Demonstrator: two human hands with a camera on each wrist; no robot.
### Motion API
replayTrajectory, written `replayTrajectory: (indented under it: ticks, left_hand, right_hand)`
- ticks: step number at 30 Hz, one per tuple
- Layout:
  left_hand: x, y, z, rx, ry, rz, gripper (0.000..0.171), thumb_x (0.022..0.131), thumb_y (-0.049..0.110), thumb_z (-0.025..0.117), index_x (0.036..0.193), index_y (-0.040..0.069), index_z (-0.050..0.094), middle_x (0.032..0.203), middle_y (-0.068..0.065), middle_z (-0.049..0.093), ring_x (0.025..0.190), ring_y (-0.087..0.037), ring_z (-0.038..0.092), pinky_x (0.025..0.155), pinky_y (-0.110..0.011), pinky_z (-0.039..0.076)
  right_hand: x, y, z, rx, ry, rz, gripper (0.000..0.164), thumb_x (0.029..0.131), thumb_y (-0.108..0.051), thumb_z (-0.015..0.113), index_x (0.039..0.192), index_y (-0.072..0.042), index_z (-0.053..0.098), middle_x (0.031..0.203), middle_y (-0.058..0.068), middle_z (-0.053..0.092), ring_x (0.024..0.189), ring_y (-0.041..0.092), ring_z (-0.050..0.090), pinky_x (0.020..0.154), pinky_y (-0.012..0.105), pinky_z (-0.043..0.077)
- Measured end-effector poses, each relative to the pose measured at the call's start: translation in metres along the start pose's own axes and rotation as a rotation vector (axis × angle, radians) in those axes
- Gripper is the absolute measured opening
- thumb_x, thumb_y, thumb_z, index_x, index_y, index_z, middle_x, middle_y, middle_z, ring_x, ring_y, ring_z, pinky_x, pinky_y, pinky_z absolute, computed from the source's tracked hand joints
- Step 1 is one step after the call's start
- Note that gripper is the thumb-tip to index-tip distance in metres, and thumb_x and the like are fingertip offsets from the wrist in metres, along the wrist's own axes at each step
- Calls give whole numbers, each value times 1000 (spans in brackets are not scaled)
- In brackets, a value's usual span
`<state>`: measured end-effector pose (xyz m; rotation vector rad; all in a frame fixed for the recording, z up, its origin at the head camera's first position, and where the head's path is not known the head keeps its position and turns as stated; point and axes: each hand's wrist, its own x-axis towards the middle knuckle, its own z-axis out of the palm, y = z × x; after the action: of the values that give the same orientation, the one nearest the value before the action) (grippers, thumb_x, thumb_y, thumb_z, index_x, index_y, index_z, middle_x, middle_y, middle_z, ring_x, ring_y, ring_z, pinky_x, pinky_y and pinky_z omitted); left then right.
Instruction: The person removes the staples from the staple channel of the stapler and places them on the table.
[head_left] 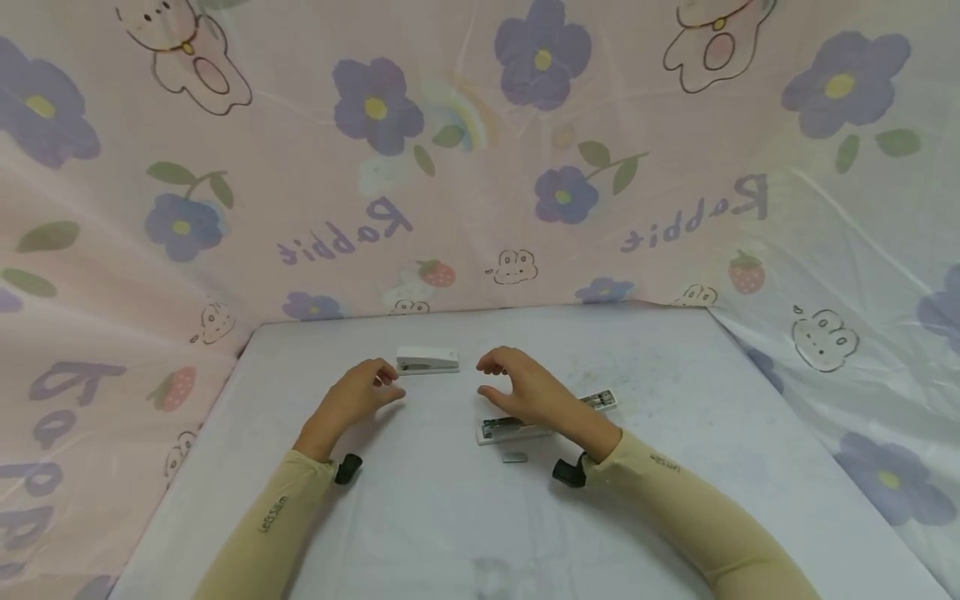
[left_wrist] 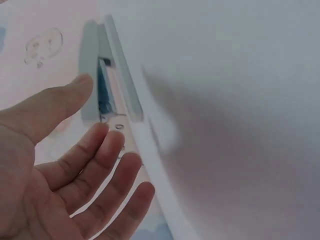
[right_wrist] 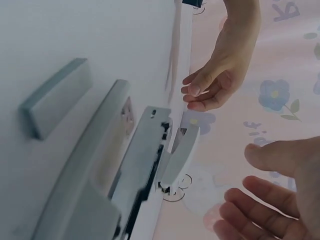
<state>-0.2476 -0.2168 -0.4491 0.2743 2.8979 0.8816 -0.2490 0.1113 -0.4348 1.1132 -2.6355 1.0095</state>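
Observation:
A small white stapler [head_left: 427, 357] stands near the back of the table, its top arm above its base. Beside its left end my left hand [head_left: 356, 393] is held with fingers loosely bent and nothing in them; the left wrist view shows the thumb overlapping the stapler [left_wrist: 90, 70]. My right hand [head_left: 528, 387] is over a longer stapler [head_left: 491, 431] folded wide open, partly hidden under the hand and wrist. Its fingers are spread from the thumb and hold nothing. A short strip of staples [head_left: 514, 457] lies just in front of the open stapler.
The white-covered table [head_left: 420, 517] ends at the back against a pink printed cloth [head_left: 465, 200], which also hangs at both sides. Black wrist straps [head_left: 570, 473] sit at both sleeve cuffs.

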Motion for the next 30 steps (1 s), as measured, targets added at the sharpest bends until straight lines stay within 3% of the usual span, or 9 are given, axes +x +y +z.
replayTrajectory:
  ticks: [7, 12, 18, 22, 30]
  left_hand:
    - [17, -20, -6, -46, 31, -4, 47, 101, 22, 78, 135, -5, 60, 130, -24, 64, 123, -43, 60, 105, -57, 50]
    - [34, -24, -6, -58, -3, 5, 52, 99, 19, 81, 138, -7, 59, 130, -25, 63, 123, -44, 59, 107, -57, 49]
    - [48, -25, -5, 8, -19, -10, 56, 95, 21, 85, 140, -3, 59, 131, -23, 65, 122, -42, 61, 107, -57, 48]
    - [54, -27, -4, 46, -21, -9, 58, 94, 23, 86, 140, -1, 61, 128, -22, 65, 118, -41, 60, 104, -58, 48]
    - [63, -30, -1, 62, -29, -27, 56, 94, 28, 87, 139, 3, 64, 124, -20, 65, 114, -40, 57, 101, -60, 47]
  right_hand:
    - [27, 0, 10, -17, -6, -24, 34, 100, -20, 79, 127, -4, 65, 123, 8, 69, 112, 28, 65, 100, 45, 55]
    - [44, -1, 15, -20, -25, -11, 36, 100, -18, 80, 128, -1, 65, 125, 11, 69, 118, 32, 65, 104, 44, 53]
    - [67, 2, 24, 32, -86, 41, 40, 100, -19, 79, 132, 1, 63, 131, 17, 67, 124, 38, 62, 108, 46, 50]
    - [83, 9, 31, 61, -83, 72, 39, 99, -17, 80, 130, 0, 64, 132, 21, 67, 123, 36, 63, 108, 47, 50]
    - [105, 18, 48, 104, -100, 140, 46, 98, -24, 82, 133, 2, 65, 132, 17, 68, 124, 31, 63, 111, 45, 49]
